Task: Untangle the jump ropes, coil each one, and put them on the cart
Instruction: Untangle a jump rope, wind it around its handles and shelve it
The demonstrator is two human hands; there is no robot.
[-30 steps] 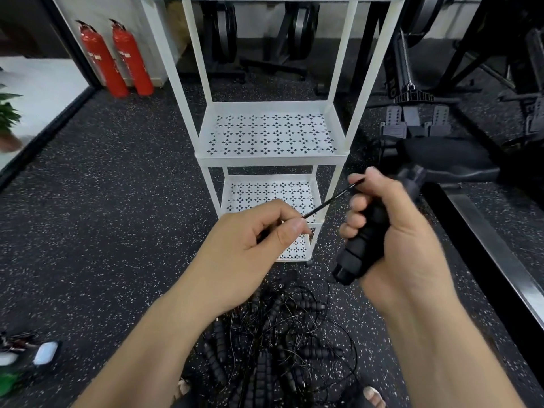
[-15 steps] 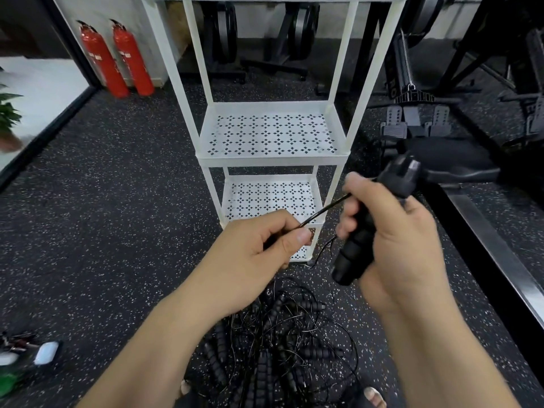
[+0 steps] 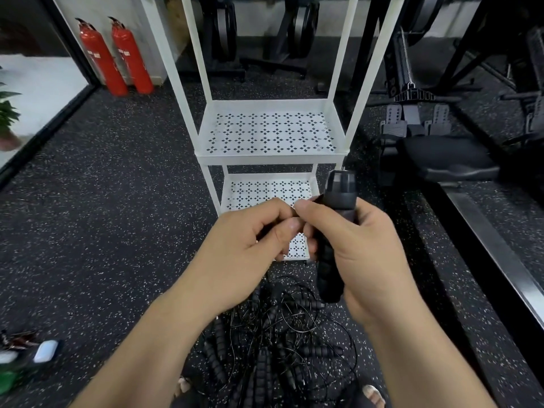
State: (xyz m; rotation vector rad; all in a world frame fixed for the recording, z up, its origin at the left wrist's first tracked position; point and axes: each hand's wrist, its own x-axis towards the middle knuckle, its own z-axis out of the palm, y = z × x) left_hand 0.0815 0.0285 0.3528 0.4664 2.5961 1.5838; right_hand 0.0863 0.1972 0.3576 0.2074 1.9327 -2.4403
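Observation:
My right hand [image 3: 362, 245] grips a black ribbed jump rope handle [image 3: 335, 231], held nearly upright with its cap end on top. My left hand [image 3: 247, 245] sits right against it, fingers curled and pinching the thin black cord beside the handle; the cord itself is hidden between the fingers. A tangled pile of jump ropes [image 3: 273, 343] with several black handles and thin cords lies on the floor below my hands. The white cart [image 3: 270, 154] stands just beyond, its perforated middle and lower shelves bare.
Two red fire extinguishers [image 3: 114, 57] stand at the back left wall. A rowing machine [image 3: 441, 154] with a black rail runs along the right. Small objects, including a white case [image 3: 44, 351], lie on the floor at the left. My toes show at the bottom edge.
My hands have come together: the left hand slid along the cord up to the handle. The right hand turned the handle from tilted to nearly upright and lowered slightly.

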